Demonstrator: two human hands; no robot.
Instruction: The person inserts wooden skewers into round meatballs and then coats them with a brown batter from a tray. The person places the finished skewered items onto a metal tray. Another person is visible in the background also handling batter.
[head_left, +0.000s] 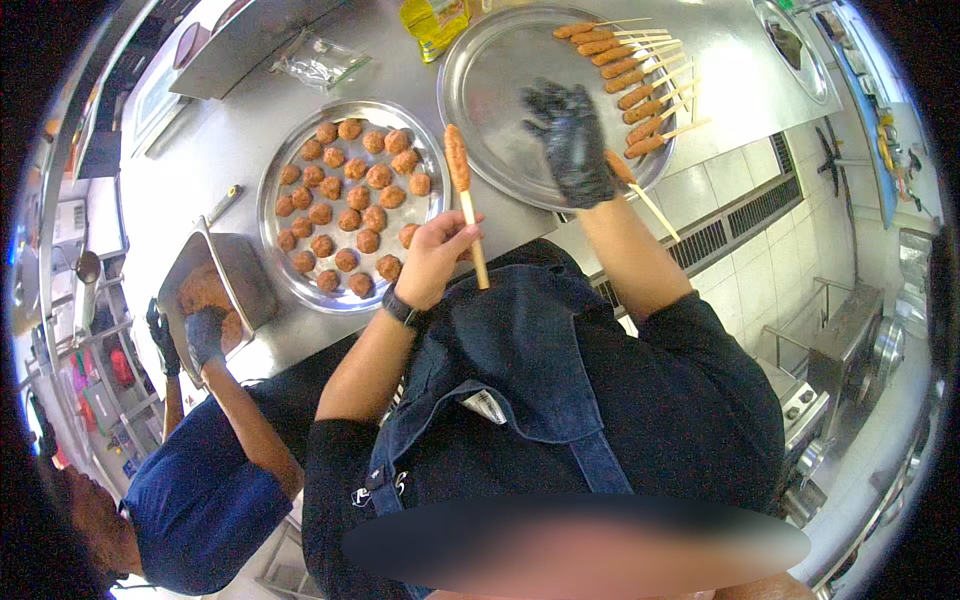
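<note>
My bare left hand (436, 262) is closed round the wooden stick of a meat skewer (457, 165), held upright in front of my apron. Orange-brown minced meat is moulded along its upper part. Over the right-hand round metal tray (480, 110) is my right hand (568, 145) in a black glove, its fingers spread and slightly blurred, with nothing visible in them. Beside its wrist another meat skewer (622, 168) lies at the tray's near edge, stick pointing outward. Several finished skewers (632, 98) lie in a row along the tray's right side.
Left of me, a round metal tray (266, 215) holds many meatballs (350, 220). Beyond it a co-worker's gloved hand (206, 335) reaches into a deep metal pan (262, 290) of minced meat. A yellow packet (436, 25) and a clear plastic bag (322, 62) lie at the back.
</note>
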